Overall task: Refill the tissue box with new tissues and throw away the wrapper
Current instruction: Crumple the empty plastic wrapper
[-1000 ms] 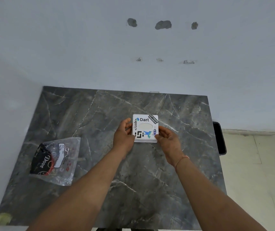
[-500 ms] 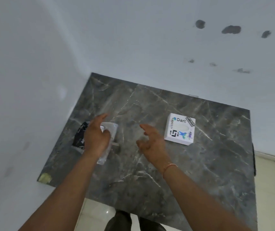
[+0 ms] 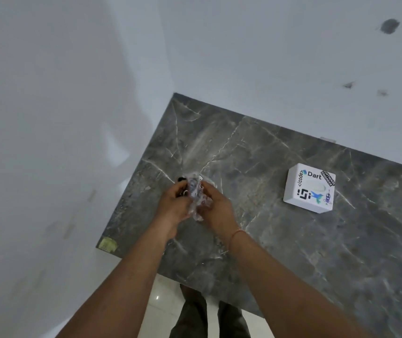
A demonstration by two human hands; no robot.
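Both hands meet over the left part of a grey marble-patterned table [image 3: 280, 252]. The left hand [image 3: 174, 207] and right hand [image 3: 217, 208] are each clamped on a crumpled clear plastic wrapper [image 3: 196, 193], apparently balling it small for throwing away, though blur hides the finger detail. The white square sticker-covered tissue box [image 3: 309, 187] sits closed, well apart to the right, out of the way.

The crumpled clear wrapper [image 3: 196, 195] was gripped between the left hand [image 3: 173, 206] and right hand [image 3: 215, 207] above the grey marble table [image 3: 280, 240]. The stickered tissue box [image 3: 309, 187] was seen at three o'clock, well apart.
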